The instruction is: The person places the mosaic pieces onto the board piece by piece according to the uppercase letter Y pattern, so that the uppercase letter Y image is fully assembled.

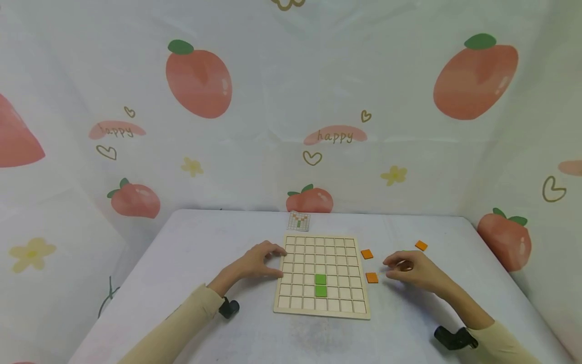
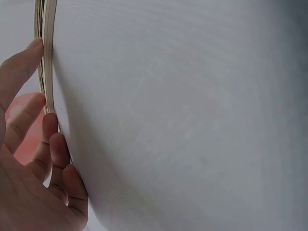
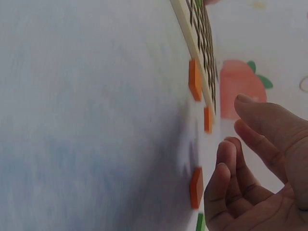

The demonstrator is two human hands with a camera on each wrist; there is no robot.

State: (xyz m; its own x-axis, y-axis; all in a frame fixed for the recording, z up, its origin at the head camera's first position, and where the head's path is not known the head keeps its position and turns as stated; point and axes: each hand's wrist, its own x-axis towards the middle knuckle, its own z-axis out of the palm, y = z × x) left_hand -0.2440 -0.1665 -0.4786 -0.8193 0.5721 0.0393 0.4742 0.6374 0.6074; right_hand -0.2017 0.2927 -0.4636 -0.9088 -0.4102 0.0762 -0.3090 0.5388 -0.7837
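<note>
A wooden grid board (image 1: pixel 303 302) lies on the table, with two green square tiles (image 1: pixel 320 279) in one column of its cells. At its left edge, my left hand (image 1: pixel 256 261) touches the rim with thumb and fingertips; the left wrist view shows these fingertips along the board's side. My right hand (image 1: pixel 417 270) hovers right of the board, fingers loosely bent, thumb and forefinger apart in the right wrist view, holding nothing. Between it and the board lie an orange tile (image 1: pixel 372 277) and another orange tile (image 1: pixel 367 254). A third orange tile (image 1: pixel 421 245) lies beyond the hand.
Behind the board lies a small printed card (image 1: pixel 298 221) with a coloured grid pattern. A green tile (image 3: pixel 200 222) shows partly in the right wrist view, near an orange one. A fruit-patterned curtain (image 1: pixel 273 101) stands behind the white table (image 1: pixel 218 333).
</note>
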